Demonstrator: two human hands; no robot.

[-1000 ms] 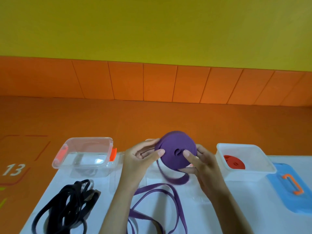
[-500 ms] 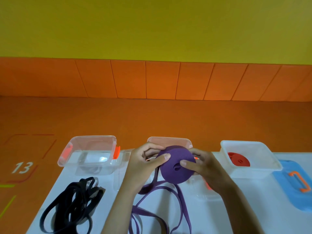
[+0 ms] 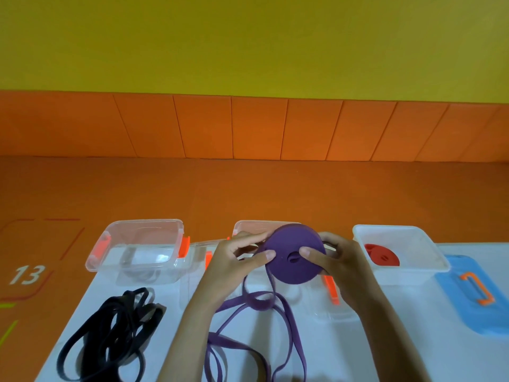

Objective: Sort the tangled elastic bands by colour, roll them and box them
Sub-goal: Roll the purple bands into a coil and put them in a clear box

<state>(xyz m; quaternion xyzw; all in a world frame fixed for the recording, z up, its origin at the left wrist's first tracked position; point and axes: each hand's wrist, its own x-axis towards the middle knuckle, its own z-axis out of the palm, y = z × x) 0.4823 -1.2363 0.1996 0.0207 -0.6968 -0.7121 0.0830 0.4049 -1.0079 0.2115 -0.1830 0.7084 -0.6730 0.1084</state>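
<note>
A purple elastic band wound into a flat roll (image 3: 293, 253) is held upright above the white table. My left hand (image 3: 237, 264) grips its left side with the thumb on the face, and my right hand (image 3: 340, 263) grips its right side. The band's loose purple tail (image 3: 256, 321) hangs down and loops over the table. A tangled black band (image 3: 115, 334) lies at the left. A rolled red band (image 3: 381, 255) sits inside the white box (image 3: 429, 268). Behind the roll stands a clear middle box (image 3: 248, 226), mostly hidden.
An empty clear box with orange clips (image 3: 137, 246) stands at the back left. A blue lid with an orange handle (image 3: 479, 296) lies at the right. A clear lid with an orange clip (image 3: 330, 304) lies under my right hand. The table (image 3: 170, 348) ends at an orange floor.
The roll and both hands dropped lower toward the table, then turned slightly; more of the purple tail is wound on and the loose loops have shifted.
</note>
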